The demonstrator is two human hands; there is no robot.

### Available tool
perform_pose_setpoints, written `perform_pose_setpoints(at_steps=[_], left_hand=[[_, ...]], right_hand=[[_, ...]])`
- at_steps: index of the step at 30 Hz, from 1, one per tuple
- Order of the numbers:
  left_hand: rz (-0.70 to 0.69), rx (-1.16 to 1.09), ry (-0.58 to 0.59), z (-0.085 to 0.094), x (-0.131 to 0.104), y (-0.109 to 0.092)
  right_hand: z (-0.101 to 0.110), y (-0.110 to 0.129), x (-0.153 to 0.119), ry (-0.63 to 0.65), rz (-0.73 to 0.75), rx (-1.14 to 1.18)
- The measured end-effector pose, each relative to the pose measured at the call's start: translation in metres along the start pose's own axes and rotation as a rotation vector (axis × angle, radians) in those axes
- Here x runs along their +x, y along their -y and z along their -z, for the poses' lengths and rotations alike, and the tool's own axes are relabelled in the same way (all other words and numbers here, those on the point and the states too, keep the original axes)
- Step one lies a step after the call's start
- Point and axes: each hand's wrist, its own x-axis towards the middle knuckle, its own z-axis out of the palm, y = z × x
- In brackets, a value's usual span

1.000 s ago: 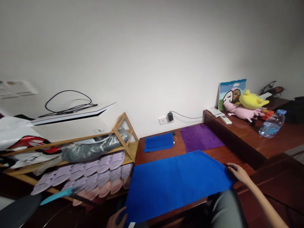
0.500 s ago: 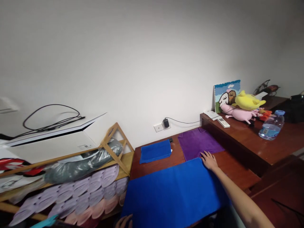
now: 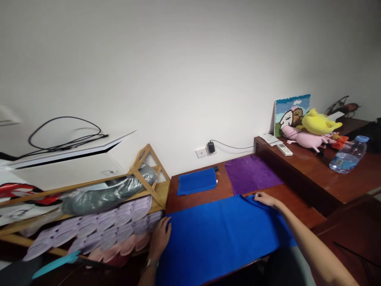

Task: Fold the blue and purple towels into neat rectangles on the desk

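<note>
Large blue cloth [image 3: 214, 238], spread on the table [image 3: 300, 200] before the purple cloth [image 3: 253, 174], its corner nearest that landmark pinched by the right hand [image 3: 266, 200], the left hand [image 3: 160, 237] half-open farther left, gripping nothing visible, could skew if tugged unevenly.

The reddish-brown desk [image 3: 303, 204] carried a large blue cloth [image 3: 220, 234], spread across its near part with the far right corner raised. Behind it lay a folded blue cloth [image 3: 197, 182] and, beside that, a purple cloth [image 3: 251, 174], spread out. A higher wooden surface [image 3: 311, 171] on the right bore papers [image 3: 270, 139], a white remote [image 3: 285, 149], a pink plush toy [image 3: 306, 141] and a bottle [image 3: 347, 159]. Left, a wooden rack [image 3: 163, 192] held pale shoes [image 3: 116, 216] and a plastic-wrapped bundle [image 3: 104, 198].
</note>
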Motion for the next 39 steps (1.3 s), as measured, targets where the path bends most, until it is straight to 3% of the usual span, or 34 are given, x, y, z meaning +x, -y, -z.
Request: perform_pose_setpoints(at_steps=[3, 7, 12, 15, 19, 24, 28, 31, 33, 35, 37, 39], left_hand=[[-0.014, 0.041, 0.06, -0.015, 0.009, 0.0], [-0.02, 0.089, 0.056, -0.028, 0.003, 0.007], [-0.025, 0.154, 0.051, -0.031, -0.005, 0.008], [0.006, 0.229, 0.051, -0.029, -0.008, 0.003], [-0.023, 0.297, 0.044, -0.027, -0.008, -0.004], [-0.071, 0.251, 0.058, -0.034, -0.004, -0.009], [-0.006, 0.238, 0.131, -0.042, -0.011, -0.008], [-0.012, 0.254, 0.142, -0.04, -0.022, -0.007], [-0.048, 0.25, 0.119, -0.035, -0.026, -0.009], [-0.09, 0.239, 0.087, -0.03, -0.027, -0.015], [-0.105, 0.229, 0.076, -0.027, -0.023, -0.021], [-0.091, 0.224, 0.112, -0.027, -0.018, -0.025]], right_hand=[[0.002, 0.007, -0.003, -0.032, 0.062, -0.077], [0.015, 0.012, 0.003, -0.116, 0.121, -0.228], [0.037, 0.015, 0.017, -0.275, 0.158, -0.468], [0.035, 0.016, 0.017, -0.375, 0.128, -0.592], [0.006, 0.012, 0.008, -0.469, 0.11, -0.69], [-0.039, -0.007, -0.004, -0.404, 0.235, -0.808], [-0.046, -0.025, -0.009, -0.301, 0.125, -0.843], [-0.044, -0.024, -0.012, -0.296, 0.078, -0.866], [-0.052, -0.011, -0.012, -0.342, 0.085, -0.874], [-0.075, 0.014, -0.012, -0.372, 0.176, -0.847], [-0.114, 0.047, -0.011, -0.315, 0.337, -0.777], [-0.166, 0.082, -0.011, -0.18, 0.506, -0.691]])
